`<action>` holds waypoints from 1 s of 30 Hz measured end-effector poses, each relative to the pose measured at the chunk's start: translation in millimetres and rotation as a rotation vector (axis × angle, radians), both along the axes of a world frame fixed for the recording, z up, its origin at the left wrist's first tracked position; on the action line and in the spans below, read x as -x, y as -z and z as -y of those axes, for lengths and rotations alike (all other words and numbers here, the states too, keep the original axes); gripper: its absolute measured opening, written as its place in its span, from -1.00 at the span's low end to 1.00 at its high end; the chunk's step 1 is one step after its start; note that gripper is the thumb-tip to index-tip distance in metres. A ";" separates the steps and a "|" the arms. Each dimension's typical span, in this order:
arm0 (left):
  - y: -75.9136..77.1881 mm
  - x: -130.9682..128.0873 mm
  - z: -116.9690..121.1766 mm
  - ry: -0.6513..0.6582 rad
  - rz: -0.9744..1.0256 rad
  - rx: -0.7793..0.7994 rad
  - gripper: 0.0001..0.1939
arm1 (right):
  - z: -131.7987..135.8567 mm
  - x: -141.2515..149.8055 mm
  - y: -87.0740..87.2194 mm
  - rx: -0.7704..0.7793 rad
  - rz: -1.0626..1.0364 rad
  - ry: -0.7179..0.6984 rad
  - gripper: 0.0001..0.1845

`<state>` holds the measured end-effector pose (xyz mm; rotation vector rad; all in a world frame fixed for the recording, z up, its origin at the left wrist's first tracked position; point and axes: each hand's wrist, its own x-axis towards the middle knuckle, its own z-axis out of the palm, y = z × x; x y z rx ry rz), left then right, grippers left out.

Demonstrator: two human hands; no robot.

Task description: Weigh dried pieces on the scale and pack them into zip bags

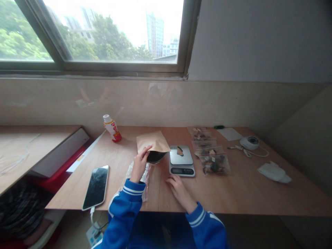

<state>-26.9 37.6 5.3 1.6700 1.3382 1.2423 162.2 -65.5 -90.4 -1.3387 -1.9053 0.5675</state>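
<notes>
My left hand (pixel 140 163) grips the lower edge of a brown kraft paper pouch (pixel 152 141), which lies tipped over a dark bowl (pixel 155 157). Under my left wrist lies a stack of clear zip bags (pixel 145 176). My right hand (pixel 177 187) rests flat on the wooden table (pixel 246 193) with its fingers stretched out, just in front of a small digital scale (pixel 181 160). A small brown piece (pixel 180 150) sits on the scale's platform. Both arms wear blue sleeves with white stripes.
Several filled clear bags (pixel 211 155) lie in a row right of the scale. A phone (pixel 96 186) on a cable lies at the left, a small red-and-white bottle (pixel 112 128) behind it. A white round device (pixel 249 142), a cloth (pixel 274 172) and a paper sheet (pixel 229 134) sit at the right.
</notes>
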 end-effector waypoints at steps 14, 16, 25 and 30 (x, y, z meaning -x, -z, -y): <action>-6.2 3.0 -3.7 -0.003 0.032 0.013 -0.67 | -62.3 -48.6 -68.1 -0.024 -0.492 0.249 -0.75; -7.1 2.0 -3.1 0.010 0.038 -0.001 -0.66 | -68.9 -49.7 -75.8 0.040 -0.613 0.241 -0.69; -15.2 2.0 1.1 0.013 0.039 -0.015 -0.65 | -75.4 -52.2 -60.5 0.035 -0.620 0.210 -0.62; -16.0 0.5 4.1 0.027 0.043 0.010 -0.66 | -80.9 -67.5 -46.9 0.004 -0.457 0.184 -0.71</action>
